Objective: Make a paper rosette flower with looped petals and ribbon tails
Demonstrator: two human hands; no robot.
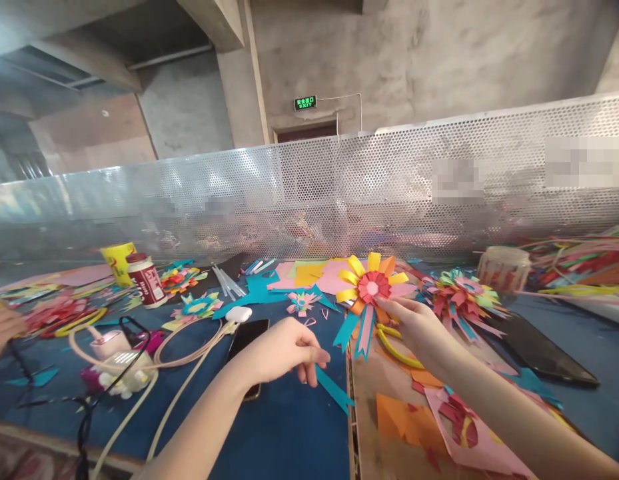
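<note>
Right hand (414, 323): closed on the lower edge of a paper rosette (372, 287), thumb and fingertips pinching it just beneath the red pleated centre; rosette raised above the counter (289, 433), yellow and orange loops fanned upward, teal and pink ribbon tails hanging down

Left hand (284, 350): narrow, thumb and forefinger pinched on the upper end of a teal paper strip (334, 390); strip slanting down to the right, lower end near the seam between blue counter cover and brown board (369, 427)

Beneath the left wrist: dark phone (246, 337), partly hidden; white earbud case (238, 314) just beyond it

Right of the rosette: second multicoloured paper flower (456, 297) lying flat; pale round container (504, 268) farther back; black tablet (544, 353) near the right forearm

On the brown board: orange paper scraps (402, 417), pink sheet (484, 447) with red cut pieces, yellow curved strip (396, 353) under the right hand

Behind the hands: small pink and teal flower (302, 303), teal, pink and yellow sheets (309, 275)

Left portion of counter: power strip with plugs (122, 370), pale cables (184, 347) looping across the blue cover, red-labelled bottle (145, 280), yellow cup (118, 261), further paper flowers (182, 279)

Far left edge: part of another person's hand (2, 330), grip not discernible

Background: perforated metal screen (339, 193) along the back of the counter; green exit sign (305, 103) on the concrete wall
</note>
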